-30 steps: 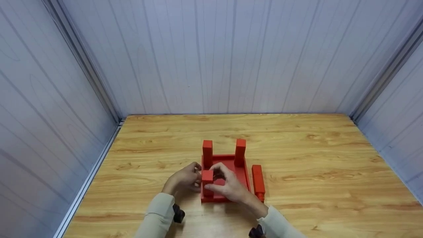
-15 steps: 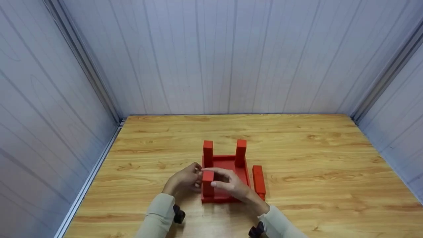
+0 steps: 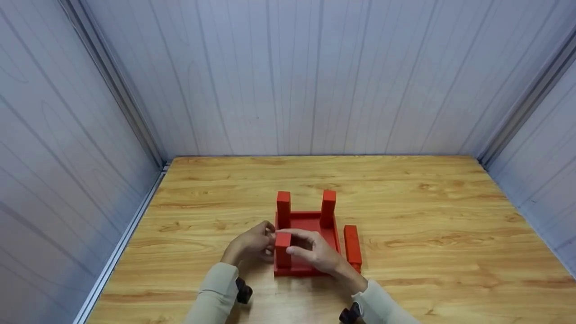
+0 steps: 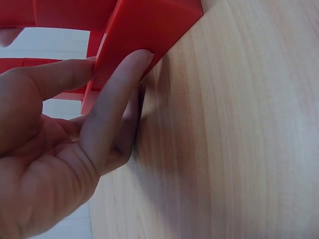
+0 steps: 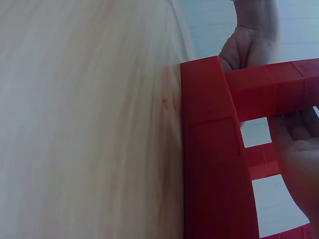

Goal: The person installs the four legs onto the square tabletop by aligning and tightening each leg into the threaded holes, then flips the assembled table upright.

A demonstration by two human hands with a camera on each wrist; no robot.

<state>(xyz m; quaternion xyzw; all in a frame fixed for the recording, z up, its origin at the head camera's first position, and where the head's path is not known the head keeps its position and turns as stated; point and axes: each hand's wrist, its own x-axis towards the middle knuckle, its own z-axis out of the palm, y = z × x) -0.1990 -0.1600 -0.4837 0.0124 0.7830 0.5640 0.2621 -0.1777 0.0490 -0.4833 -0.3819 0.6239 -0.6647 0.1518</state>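
Apparently both hands, left hand point(image 3: 252, 245) and right hand point(image 3: 317, 254), pinch the third red post point(image 3: 282, 249) upright on the red base point(image 3: 310, 225); seating it needs a straight downward press.

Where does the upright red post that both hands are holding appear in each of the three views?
Head: the red post stands at the near left corner of the red base, below centre.
Left wrist: top centre, against fingertips.
Right wrist: the horizontal bar, upper right.
Shared landmark: the wooden table.
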